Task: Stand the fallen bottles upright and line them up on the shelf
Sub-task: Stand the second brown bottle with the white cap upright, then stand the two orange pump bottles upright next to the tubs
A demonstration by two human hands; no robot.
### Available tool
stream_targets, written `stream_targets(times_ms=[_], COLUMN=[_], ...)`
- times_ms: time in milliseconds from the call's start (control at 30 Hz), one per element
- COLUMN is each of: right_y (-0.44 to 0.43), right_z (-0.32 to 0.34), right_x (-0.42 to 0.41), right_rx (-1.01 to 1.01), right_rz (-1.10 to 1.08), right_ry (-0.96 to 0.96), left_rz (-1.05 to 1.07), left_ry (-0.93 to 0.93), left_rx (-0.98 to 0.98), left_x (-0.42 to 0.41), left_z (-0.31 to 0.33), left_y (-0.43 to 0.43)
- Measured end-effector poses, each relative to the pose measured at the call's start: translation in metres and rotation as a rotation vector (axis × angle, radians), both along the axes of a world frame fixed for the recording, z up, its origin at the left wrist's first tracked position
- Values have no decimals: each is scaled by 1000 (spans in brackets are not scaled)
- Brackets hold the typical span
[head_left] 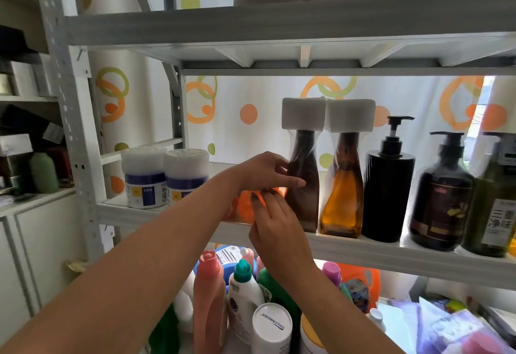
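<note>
Orange bottle [244,209], seemingly down at nine o'clock of brown bottle [305,205]: brace the latter with left hand [262,170], fingers curled on it; right hand [276,222] fingertips on orange, grip unclear; tip upright, flush in row.

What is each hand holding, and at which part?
Left hand grips the brown bottle at mid-body. Right hand touches an orange thing; grip unclear.

Orange bottle [241,208] mostly hidden, rightmost bottle [495,186] cropped
</note>
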State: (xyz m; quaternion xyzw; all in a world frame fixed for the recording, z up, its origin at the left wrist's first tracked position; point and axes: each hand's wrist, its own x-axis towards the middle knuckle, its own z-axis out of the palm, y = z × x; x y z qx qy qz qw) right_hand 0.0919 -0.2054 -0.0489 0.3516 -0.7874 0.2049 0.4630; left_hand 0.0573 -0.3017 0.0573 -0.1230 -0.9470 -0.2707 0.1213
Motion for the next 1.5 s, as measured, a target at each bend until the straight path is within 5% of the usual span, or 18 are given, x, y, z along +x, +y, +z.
stream_targets(times_ms=[567, 733, 900, 1067, 1500], right_y=[-12, -12, -16, -23, -33], right_z=[15, 30, 35, 31, 20], right_x=[1, -1, -5, -6, -16], right_rx=[43, 139, 240, 212, 84], right_rz=[-36, -176, -68, -164, -163], right_ry=[-79, -194, -339, -256, -197], left_rz=[-19, -125, 91, 209, 364], left_ry=[-26, -120, 183, 207, -68], left_rx=[2, 163, 160, 186, -163], left_x=[8, 10, -7, -38, -63], left_z=[4, 18, 17, 14, -1], left_y=[-5, -27, -30, -26, -19])
